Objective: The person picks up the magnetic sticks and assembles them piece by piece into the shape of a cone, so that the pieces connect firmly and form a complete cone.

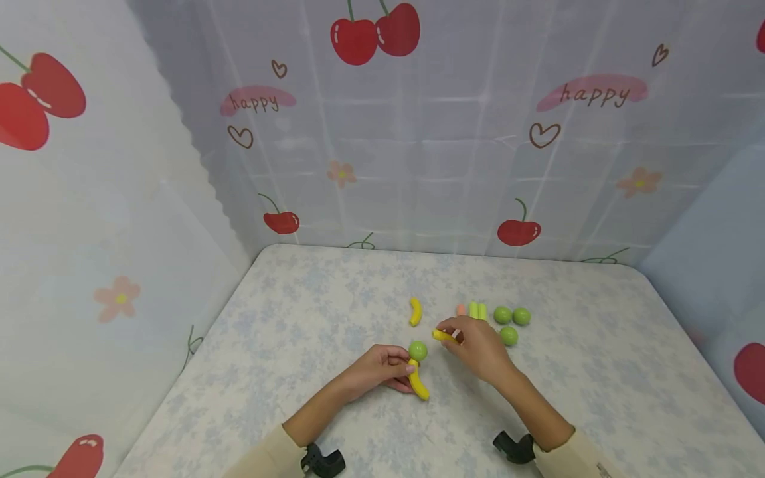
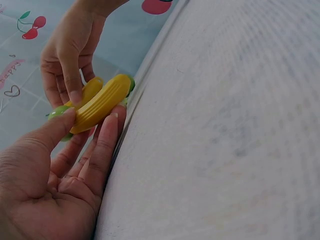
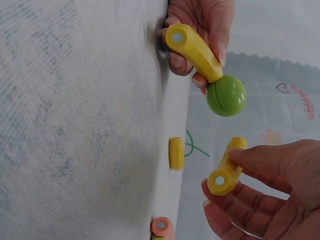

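My left hand pinches a curved yellow magnetic piece between thumb and fingers. A green ball sits against the upper end of that piece. In the right wrist view the curved piece shows a round silvery disc in its free end, with the ball at the other. My right hand holds a second curved yellow piece by thumb and fingertips, apart from the ball. This piece also has a silvery disc in its end.
Another curved yellow piece lies on the table beyond my hands. Past the right hand lie a pink piece, light green sticks and several green balls. A printed curtain hangs behind the table.
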{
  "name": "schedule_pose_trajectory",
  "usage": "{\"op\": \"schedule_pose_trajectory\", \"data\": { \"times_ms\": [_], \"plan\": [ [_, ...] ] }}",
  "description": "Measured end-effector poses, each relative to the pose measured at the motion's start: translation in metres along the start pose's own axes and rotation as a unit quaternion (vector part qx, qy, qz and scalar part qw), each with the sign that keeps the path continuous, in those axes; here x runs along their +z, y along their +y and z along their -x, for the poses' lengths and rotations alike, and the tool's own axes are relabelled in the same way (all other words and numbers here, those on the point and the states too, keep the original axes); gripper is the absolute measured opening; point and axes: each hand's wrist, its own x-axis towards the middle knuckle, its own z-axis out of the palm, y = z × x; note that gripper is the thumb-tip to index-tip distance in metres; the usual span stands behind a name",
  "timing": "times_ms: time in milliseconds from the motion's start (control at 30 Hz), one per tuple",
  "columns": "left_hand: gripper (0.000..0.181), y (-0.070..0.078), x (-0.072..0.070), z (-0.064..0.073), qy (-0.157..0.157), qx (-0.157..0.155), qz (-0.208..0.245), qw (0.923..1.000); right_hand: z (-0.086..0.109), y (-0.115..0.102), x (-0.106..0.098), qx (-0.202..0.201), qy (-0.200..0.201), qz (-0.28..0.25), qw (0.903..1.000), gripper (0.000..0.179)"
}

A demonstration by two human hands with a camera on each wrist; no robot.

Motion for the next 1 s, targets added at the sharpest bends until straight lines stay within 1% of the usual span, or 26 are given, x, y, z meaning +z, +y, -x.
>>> {"op": "schedule_pose_trajectory", "data": {
  "times_ms": [233,433,600,733,867,1000],
  "plan": [
    [0.034,-0.0034,-0.0002,-0.0016,0.004,0.000,0.009,0.9999,0.0010,-0.0016,0.0009,-0.012,-0.019,0.010,0.9997,0.021],
    [0.032,-0.0036,-0.0013,-0.0018,0.007,-0.001,0.008,0.9999,0.0005,-0.0027,0.0011,-0.020,-0.027,0.009,0.9994,0.021],
    [0.033,-0.0028,-0.0005,-0.0014,0.010,-0.008,0.016,0.9998,0.0006,-0.0024,0.0037,-0.021,-0.041,0.005,0.9990,0.018],
    [0.033,-0.0022,-0.0002,-0.0009,0.013,-0.010,0.017,0.9997,0.0008,-0.0014,0.0052,-0.029,-0.042,0.009,0.9987,0.016],
    [0.034,-0.0011,-0.0006,-0.0007,0.009,-0.007,0.005,0.9999,0.0005,-0.0008,0.0047,-0.045,-0.045,0.006,0.9980,0.018],
    [0.035,-0.0012,-0.0016,-0.0011,0.002,-0.008,-0.005,1.0000,0.0002,0.0000,0.0046,-0.074,-0.061,-0.006,0.9954,0.018]
  ]
}}
